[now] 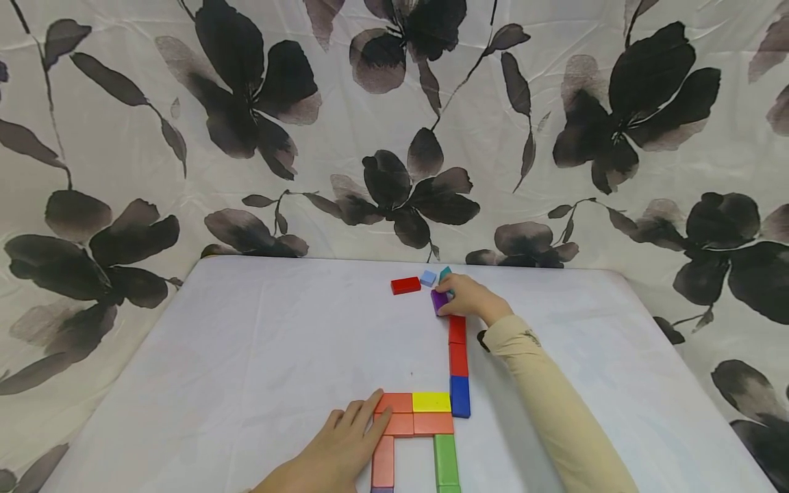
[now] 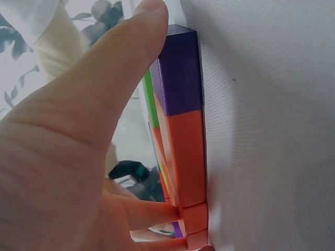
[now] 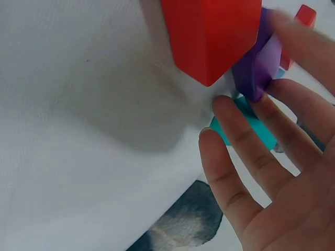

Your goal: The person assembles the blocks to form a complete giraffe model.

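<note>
Right hand [image 1: 471, 296] is pinching a purple block [image 1: 437, 301] between thumb and fingers, just beyond the far end of two red blocks [image 1: 457, 330], likely for fine control of its position; whether purple and red are touching, I cannot tell. Left hand [image 1: 335, 441] is resting with fingers extended against the orange blocks [image 1: 399, 402], seemingly steadying them. A blue block [image 1: 459, 397] is linking the yellow block [image 1: 431, 402] to the red pair. Near the pinch, a loose red block [image 1: 405, 286], a light blue block [image 1: 428, 278] and a teal block [image 1: 444, 273] are lying apart. A white tabletop [image 1: 277, 329] is supporting everything; behind it, a creased floral cloth [image 1: 524, 185] is hanging
</note>
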### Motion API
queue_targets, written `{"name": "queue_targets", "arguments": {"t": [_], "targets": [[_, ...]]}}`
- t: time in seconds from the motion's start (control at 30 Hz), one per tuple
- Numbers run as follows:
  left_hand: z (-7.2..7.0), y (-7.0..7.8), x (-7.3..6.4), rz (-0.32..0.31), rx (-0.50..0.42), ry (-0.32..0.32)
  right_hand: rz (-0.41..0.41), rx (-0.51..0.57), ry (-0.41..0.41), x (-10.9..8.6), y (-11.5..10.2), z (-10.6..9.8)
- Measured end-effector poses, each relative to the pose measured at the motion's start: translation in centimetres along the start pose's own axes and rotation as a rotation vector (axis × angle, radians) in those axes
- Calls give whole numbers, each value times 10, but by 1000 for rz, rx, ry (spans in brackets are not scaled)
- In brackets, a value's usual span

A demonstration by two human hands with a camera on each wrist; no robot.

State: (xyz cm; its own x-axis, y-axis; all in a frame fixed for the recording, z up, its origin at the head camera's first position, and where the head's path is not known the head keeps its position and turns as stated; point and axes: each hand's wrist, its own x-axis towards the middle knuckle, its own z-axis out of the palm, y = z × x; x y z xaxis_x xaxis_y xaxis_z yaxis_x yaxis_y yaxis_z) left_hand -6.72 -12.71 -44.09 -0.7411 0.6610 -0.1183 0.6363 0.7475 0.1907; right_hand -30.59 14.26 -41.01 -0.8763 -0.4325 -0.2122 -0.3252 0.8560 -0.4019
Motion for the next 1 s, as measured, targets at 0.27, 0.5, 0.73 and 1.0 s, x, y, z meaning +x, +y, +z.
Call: {"name": "queue_targets", "arguments": {"t": [0.27, 0.5, 0.73, 1.0], "targets": [[-2, 1, 0, -11, -24, -21, 39, 75, 62, -2, 13, 1], [-2, 0, 0, -13, -45, -35, 99, 128, 98, 1, 17, 9], [-3, 2, -1, -21, -52, -52, 159, 110, 99, 4, 6, 9], [-2, 1, 0, -16, -35, -24, 181, 149, 105, -1, 13, 4]]}}
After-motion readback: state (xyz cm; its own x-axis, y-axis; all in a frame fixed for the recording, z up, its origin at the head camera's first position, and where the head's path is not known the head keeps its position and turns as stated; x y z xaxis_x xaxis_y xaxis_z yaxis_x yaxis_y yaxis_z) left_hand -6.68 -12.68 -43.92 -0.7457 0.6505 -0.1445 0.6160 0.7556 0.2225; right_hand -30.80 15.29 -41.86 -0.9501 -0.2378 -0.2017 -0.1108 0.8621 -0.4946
